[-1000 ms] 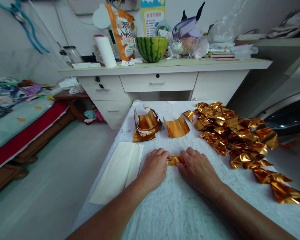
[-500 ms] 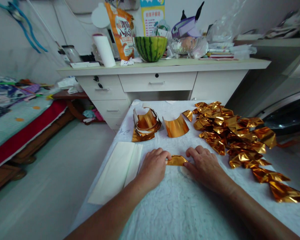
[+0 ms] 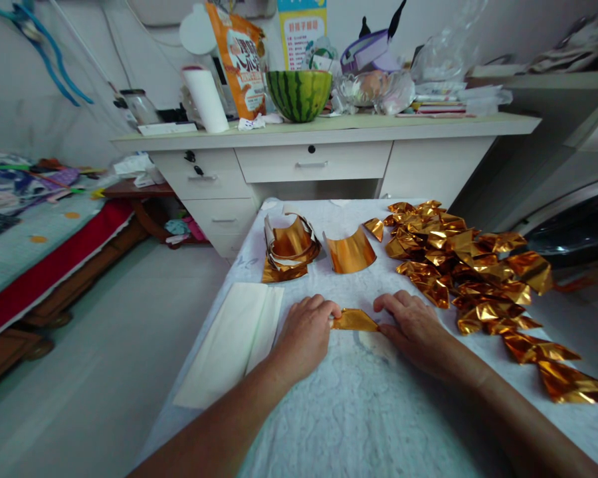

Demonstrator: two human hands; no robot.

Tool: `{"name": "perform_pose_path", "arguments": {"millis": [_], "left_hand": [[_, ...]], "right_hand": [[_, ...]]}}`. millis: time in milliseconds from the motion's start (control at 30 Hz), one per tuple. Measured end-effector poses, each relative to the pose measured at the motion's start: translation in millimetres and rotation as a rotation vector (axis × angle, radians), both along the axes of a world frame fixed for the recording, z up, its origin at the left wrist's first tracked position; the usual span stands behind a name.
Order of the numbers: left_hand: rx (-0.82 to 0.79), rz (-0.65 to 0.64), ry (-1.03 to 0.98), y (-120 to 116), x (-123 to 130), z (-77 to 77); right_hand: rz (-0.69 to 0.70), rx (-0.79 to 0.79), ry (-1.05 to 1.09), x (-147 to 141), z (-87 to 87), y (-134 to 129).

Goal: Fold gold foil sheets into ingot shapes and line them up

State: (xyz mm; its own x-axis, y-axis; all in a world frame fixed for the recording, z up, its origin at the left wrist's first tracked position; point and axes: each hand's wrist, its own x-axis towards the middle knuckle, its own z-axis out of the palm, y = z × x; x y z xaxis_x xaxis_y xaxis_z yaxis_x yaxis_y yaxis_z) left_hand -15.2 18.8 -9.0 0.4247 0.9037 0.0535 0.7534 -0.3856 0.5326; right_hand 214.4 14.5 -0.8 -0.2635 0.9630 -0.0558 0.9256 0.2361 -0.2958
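A small folded piece of gold foil paper point(image 3: 353, 320) lies flat on the cloth-covered table, its right end narrowing to a point. My left hand point(image 3: 306, 332) is closed on the foil's left end, fingertips pressed together over it. Across from it, my right hand point(image 3: 416, 328) has thumb and forefinger apart; the thumb tip is at the foil's pointed right corner. Beyond the hands stand a curved gold foil sheet point(image 3: 351, 252) and a curled stack of gold foil sheets point(image 3: 292, 245). Folded white paper point(image 3: 229, 345) rests left of my left hand.
A heap of folded gold foil pieces point(image 3: 458, 259) spreads along the table's right side. Behind the table is a white desk point(image 3: 279, 162) with half a watermelon point(image 3: 299, 96), a paper roll point(image 3: 205, 99) and an orange bag point(image 3: 242, 66). A bed point(image 3: 44, 232) is on the left.
My right hand has shifted slightly right, and its thumb has drawn back to the foil's corner. More of the foil's pointed right end shows. My left hand stays in place.
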Motion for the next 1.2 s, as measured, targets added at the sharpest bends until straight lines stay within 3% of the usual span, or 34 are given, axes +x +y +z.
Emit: {"name": "perform_pose_path", "arguments": {"millis": [433, 600, 900, 1200], "left_hand": [[-0.021, 0.002, 0.004, 0, 0, 4.4], [-0.005, -0.019, 0.009, -3, -1, 7.3], [0.005, -0.023, -0.001, -3, -1, 7.4], [-0.029, 0.017, -0.192, -4, 1, 11.1]], "right_hand": [[0.085, 0.047, 0.312, 2, 14.5, -2], [0.182, 0.075, 0.287, -9, 8.9, -6], [0.165, 0.051, 0.334, -11, 8.0, -7], [0.109, 0.071, 0.358, -11, 8.8, -7]]}}
